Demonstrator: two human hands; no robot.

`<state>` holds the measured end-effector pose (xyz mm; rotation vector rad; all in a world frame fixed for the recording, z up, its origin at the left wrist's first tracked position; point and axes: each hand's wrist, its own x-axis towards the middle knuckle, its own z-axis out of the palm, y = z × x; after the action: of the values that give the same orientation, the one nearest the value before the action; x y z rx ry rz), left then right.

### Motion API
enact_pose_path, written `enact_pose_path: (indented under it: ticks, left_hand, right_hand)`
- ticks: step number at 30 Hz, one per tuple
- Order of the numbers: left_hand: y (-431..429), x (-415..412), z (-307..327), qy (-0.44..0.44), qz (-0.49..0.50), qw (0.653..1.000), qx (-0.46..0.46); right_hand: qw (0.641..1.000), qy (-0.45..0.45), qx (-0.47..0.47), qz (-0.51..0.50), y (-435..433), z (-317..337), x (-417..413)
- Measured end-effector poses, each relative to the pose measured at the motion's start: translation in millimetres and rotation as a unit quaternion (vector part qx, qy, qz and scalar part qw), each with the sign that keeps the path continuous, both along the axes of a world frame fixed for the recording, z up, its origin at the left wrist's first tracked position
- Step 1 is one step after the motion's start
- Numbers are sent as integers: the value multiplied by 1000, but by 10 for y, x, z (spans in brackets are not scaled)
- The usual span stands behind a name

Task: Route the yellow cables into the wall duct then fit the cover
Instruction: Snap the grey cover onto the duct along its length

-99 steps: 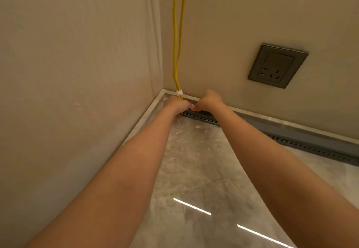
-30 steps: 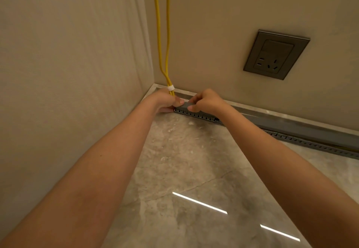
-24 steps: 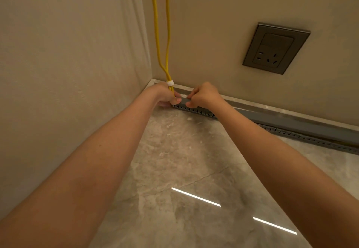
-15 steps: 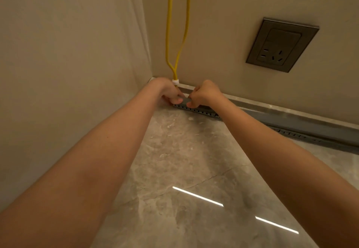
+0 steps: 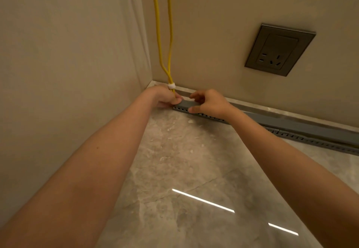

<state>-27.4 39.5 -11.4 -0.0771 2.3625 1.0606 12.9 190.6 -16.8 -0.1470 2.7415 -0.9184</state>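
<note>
While the left hand (image 5: pixel 165 98) curls its fingers round the two thin yellow cables (image 5: pixel 157 34) just below their white tie (image 5: pixel 171 86), right at the left end of the long grey slotted plastic wall duct (image 5: pixel 291 129), the right hand (image 5: pixel 209 103) pinches that duct end, thumb below, fingers on top. Cables hang down the wall above the duct end and drop behind the left hand; whether they're inside the duct, can't tell. Reads as feed-in step, cover comes after. To do it well: keep both cables together, bend them gently into the duct end, steady the duct with the right hand, press them flat so nothing bulges or gets nipped. Dark socket plate (image 5: pixel 279 50) sits up-wall, right of the duct end.
</note>
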Motion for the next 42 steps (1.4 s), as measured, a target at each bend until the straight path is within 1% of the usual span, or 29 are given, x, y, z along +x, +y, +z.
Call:
enact_pose_path:
  ticks: [3, 5, 8, 10, 11, 12, 13, 14, 15, 16, 17, 18, 19, 20, 21, 23, 25, 30, 35, 39, 41, 42]
  left_hand:
    - [-5, 14, 0, -28, 35, 999, 26]
    - [1, 6, -14, -25, 65, 997, 34]
    - [8, 2, -40, -4, 110, 994, 23]
    - [11, 33, -15, -1, 105, 994, -4]
    - [8, 52, 4, 22, 83, 995, -54]
    - [-2, 77, 41, 63, 55, 989, -126]
    - [-7, 104, 75, 114, 28, 974, -195]
    - [-10, 125, 114, 165, 8, 956, -244]
    - [2, 140, 140, 217, -13, 939, -265]
    - [31, 156, 167, 269, -47, 924, -267]
    - [68, 178, 172, 314, -92, 911, -251]
    - [114, 213, 169, 342, -142, 901, -226]
    - [159, 232, 143, 345, -188, 896, -205]
    - [193, 245, 94, 332, -220, 897, -191]
    - [216, 247, 41, 312, -232, 904, -179]
    - [223, 229, -63, 297, -217, 914, -168]
    - [224, 215, -123, 302, -198, 915, -181]
    - [270, 154, -130, 329, -221, 879, -265]
    - [160, 75, -128, 335, -198, 856, -340]
    - [126, 93, -139, 346, -172, 841, -378]
    - [229, 153, -108, 361, -184, 827, -389]
    - [309, 193, -93, 375, -205, 818, -384]
  right_hand:
    - [998, 16, 61, 31, 67, 9, 85]
    - [995, 31, 94, 33, 136, -9, 139]
    - [993, 60, 98, 23, 212, -31, 198]
    - [993, 71, 89, 17, 204, -49, 201]
    - [993, 74, 87, 14, 187, -62, 196]
    - [993, 79, 86, 13, 169, -72, 180]
    - [993, 81, 87, 13, 149, -84, 165]
    - [992, 85, 89, 13, 127, -90, 146]
    - [992, 89, 90, 13, 104, -98, 123]
    - [991, 95, 88, 13, 77, -103, 99]
    - [991, 100, 84, 13, 44, -107, 81]
    - [991, 106, 78, 14, 7, -112, 62]
    - [991, 110, 73, 17, -33, -116, 49]
    - [991, 116, 67, 22, -66, -125, 45]
    - [990, 122, 63, 30, -82, -125, 50]
    - [988, 131, 68, 45, -44, -132, 87]
    - [985, 141, 90, 42, 101, -129, 155]
    - [980, 142, 139, -21, 534, -110, 340]
    - [973, 142, 168, -76, 830, -84, 488]
    - [969, 150, 154, -123, 835, -125, 495]
    - [967, 158, 148, -132, 807, -125, 467]
    - [966, 160, 151, -134, 800, -126, 456]
